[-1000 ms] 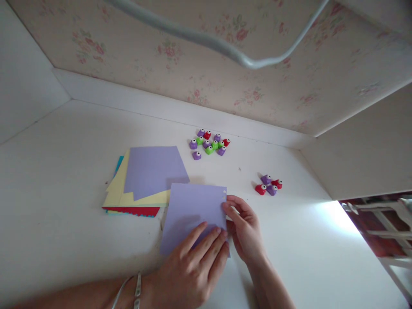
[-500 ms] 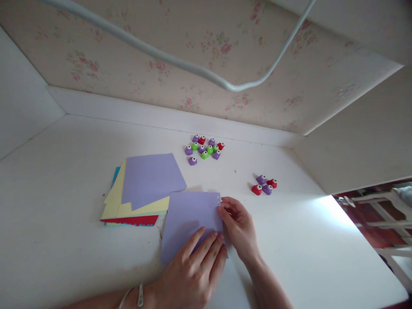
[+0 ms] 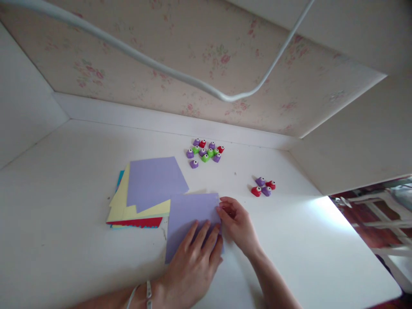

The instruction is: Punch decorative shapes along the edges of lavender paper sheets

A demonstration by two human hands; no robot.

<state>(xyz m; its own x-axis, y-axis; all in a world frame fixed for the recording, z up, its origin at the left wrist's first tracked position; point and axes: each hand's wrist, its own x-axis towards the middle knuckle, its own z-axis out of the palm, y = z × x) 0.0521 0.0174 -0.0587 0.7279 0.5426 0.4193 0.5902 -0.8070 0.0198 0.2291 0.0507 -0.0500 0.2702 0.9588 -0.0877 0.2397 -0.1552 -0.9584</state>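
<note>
1. The purple sheet (image 3: 189,210) lies on the white tabletop (image 3: 305,253) in front of the person, its far edge nearly level across the view and its left edge running away toward the wall (image 3: 128,68).
2. It looks close to square; the left hand (image 3: 193,266) covers much of the near edge, so I cannot tell which way its long axis runs.
3. The sheet is thin, matt and plain, like coloured paper, with a straight far edge.
4. The left hand lies palm down on the sheet's near right part, its fingers (image 3: 200,234) stretched out, slightly spread and pointing away from the person; they grasp nothing. Thin bracelets (image 3: 148,294) circle that wrist.
5. The right hand (image 3: 240,225) is at the sheet's right edge near the far corner, with the thumb (image 3: 225,215) touching the edge and the other fingers curled. The gap is small, but I cannot tell whether they pinch the paper.
6. Just left of the sheet is a paper stack (image 3: 154,182): purple on top, pale yellow beneath, then red and blue with a jagged edge.
7. Glossy, rounded one-eyed figures in purple, red and green form a far cluster (image 3: 205,157); a smaller red-and-purple group (image 3: 256,192) sits to the right.
</note>
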